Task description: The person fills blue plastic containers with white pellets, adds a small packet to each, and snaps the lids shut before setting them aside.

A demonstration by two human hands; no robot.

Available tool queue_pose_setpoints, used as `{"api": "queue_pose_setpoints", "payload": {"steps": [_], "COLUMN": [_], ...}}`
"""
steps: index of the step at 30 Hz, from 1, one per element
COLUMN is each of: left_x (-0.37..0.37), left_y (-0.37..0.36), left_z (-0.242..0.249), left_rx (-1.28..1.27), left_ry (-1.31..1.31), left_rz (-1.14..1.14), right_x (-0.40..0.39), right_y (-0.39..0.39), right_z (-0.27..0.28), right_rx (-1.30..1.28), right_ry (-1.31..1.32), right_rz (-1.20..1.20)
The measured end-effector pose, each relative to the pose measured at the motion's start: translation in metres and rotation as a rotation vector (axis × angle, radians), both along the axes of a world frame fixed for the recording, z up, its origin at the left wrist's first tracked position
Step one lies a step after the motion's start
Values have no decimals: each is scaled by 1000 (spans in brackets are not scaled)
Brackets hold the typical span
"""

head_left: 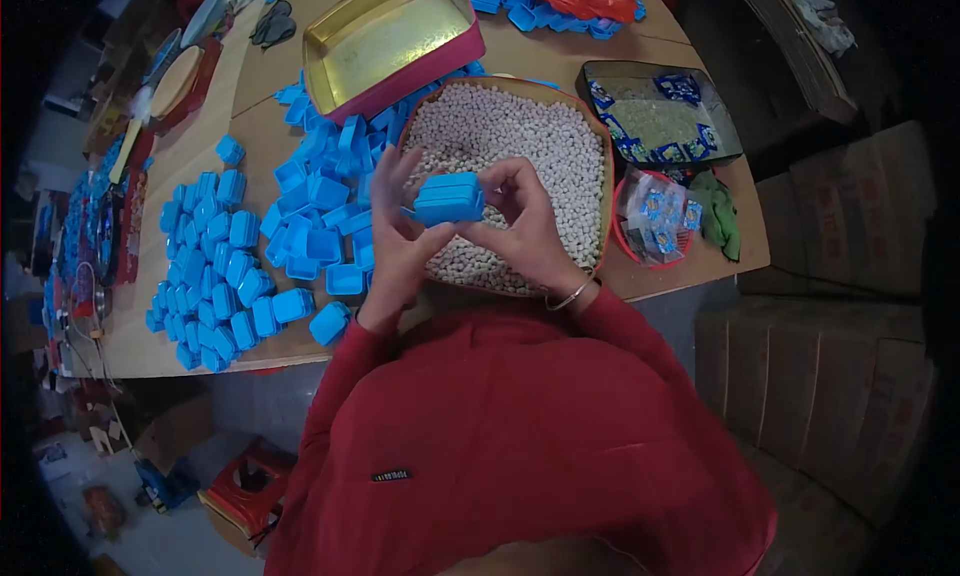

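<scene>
A closed blue box (449, 198) is held up between my two hands, over the near left part of a tray of small whitish balls (540, 136). My left hand (396, 241) has its thumb at the box's lower left side, its other fingers raised and blurred. The fingers and thumb of my right hand (520, 221) are bent round the right end of the box. Open blue box parts (322, 244) lie heaped just left of my left hand. Farther left is a pile of closed blue boxes (205, 266), with one more box (330, 323) nearer me.
A gold-lined box (390, 46) rests on the heap behind. At right are a dark tray with small blue packets (655, 111), a red basket with clear bags (655, 216) and a green cloth (715, 216). Cartons (820, 376) stand beyond the table's right edge.
</scene>
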State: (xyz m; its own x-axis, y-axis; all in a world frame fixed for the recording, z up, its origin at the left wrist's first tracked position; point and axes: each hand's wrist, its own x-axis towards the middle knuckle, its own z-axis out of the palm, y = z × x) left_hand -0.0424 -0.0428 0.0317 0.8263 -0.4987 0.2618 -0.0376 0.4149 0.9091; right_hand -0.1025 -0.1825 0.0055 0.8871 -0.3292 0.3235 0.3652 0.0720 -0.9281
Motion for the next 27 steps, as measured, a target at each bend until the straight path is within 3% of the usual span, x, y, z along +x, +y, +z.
{"api": "queue_pose_setpoints", "payload": {"steps": [2,3,5,6,7,9,10,13,16,19,20,23,27], "left_x": [-1,-5,9,13,15,22,23,22,26,4,0,13,15], "left_y": [7,4,16,20,22,29,31,33,36,22,18,14,12], "left_z": [-23,-22,-5,5,7,13,16,23,17,5,-1,-8,14], "left_rx": [-311,-298,188,425,637,866,980,977,627,277,267,265,310], "left_ry": [545,521,202,42,-369,-728,-909,-993,-674,-283,-311,-848,-1068], "left_rz": [-208,-110,-33,5,159,196,208,90,-19,116,180,390,391], "right_x": [-1,1,5,3,2,-2,0,-2,-2,0,1,1,-2], "right_y": [-2,-1,-1,3,7,12,12,10,3,-2,-2,-1,-2], "right_z": [1,3,10,24,36,51,41,44,49,55,57,55,59], "right_rx": [211,108,-112,-576,-673,-861,-904,-866,-714,-720,-717,-731,-853], "right_ry": [49,77,125,12,-70,-231,-270,-195,-189,-183,-193,-221,-280], "right_rz": [223,208,162,-51,-63,-84,20,89,-50,-90,-82,-77,-95]}}
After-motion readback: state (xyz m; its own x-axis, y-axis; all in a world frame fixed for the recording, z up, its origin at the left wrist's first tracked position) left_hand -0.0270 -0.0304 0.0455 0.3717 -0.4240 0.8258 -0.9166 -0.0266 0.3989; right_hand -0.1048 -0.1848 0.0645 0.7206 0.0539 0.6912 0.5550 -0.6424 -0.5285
